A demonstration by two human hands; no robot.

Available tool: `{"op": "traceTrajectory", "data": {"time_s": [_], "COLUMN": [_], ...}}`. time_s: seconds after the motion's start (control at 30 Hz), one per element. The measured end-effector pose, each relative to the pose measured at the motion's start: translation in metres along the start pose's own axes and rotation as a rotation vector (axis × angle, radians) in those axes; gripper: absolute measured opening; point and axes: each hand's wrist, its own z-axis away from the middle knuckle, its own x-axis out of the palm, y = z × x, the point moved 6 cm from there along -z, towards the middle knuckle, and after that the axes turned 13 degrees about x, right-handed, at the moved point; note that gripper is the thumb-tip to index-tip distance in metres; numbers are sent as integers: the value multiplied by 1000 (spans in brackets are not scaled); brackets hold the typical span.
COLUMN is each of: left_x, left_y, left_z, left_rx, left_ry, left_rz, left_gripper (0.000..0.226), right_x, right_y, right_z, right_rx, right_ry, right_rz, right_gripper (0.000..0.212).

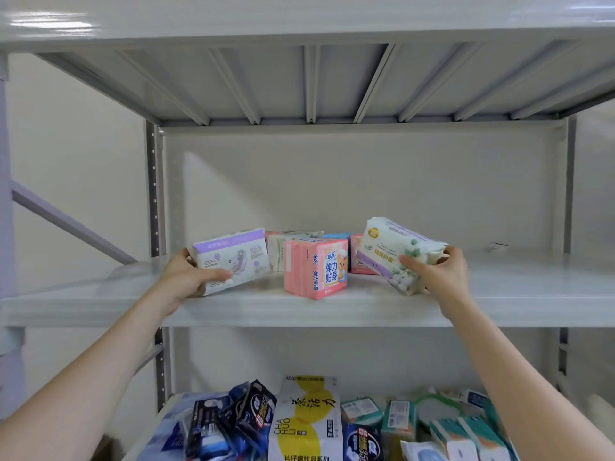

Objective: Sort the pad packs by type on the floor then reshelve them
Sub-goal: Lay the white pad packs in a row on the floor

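**As Two Hands Reached the Shelf, Each One Held a Pack**

When the head camera looked at the middle shelf, both bare arms were stretched up to it. The left hand gripped a white and purple pack by its left end, with the thumb lying across the front. That pack sat tilted near the front edge of the shelf, on the left side of the group.

The right hand gripped a white pack with flowers by its right end, thumb in front and fingers curled over the top. That pack leaned too, with its left end up high and its low corner down by the shelf. I could not tell if it touched the shelf.

Between the two hands stood a pink pack with a bear, upright on the shelf. Just behind it were more packs, close together: a pale one, a blue one and another pink one. The rest of the shelf on the right was bare grey metal.

Down below, the lower shelf was full. Dark blue packs lay in a heap on the left. A tall yellow and white pack stood in the middle. Green and white packs were on the right.
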Motion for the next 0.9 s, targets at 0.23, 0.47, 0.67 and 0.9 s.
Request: {"op": "traceTrajectory", "data": {"time_s": [0.23,0.47,0.67,0.9], "left_x": [-11,-18,-17,-9], "left_y": [21,48,71,61], "left_z": [45,123,198,311], "left_rx": [75,62,28,-116], "left_ry": [107,107,37,-12], "left_rz": [134,232,209,231], "left_gripper": [68,52,40,56], "right_x": [-36,-74,-105,-141], "right_y": [-7,15,34,73], "right_z": [65,134,190,254], "right_rx": [-9,116,169,261], "right_ry": [-1,-24,-71,-208], "right_rz": [-127,-183,-180,-115], "right_gripper": [68,73,64,64]}}
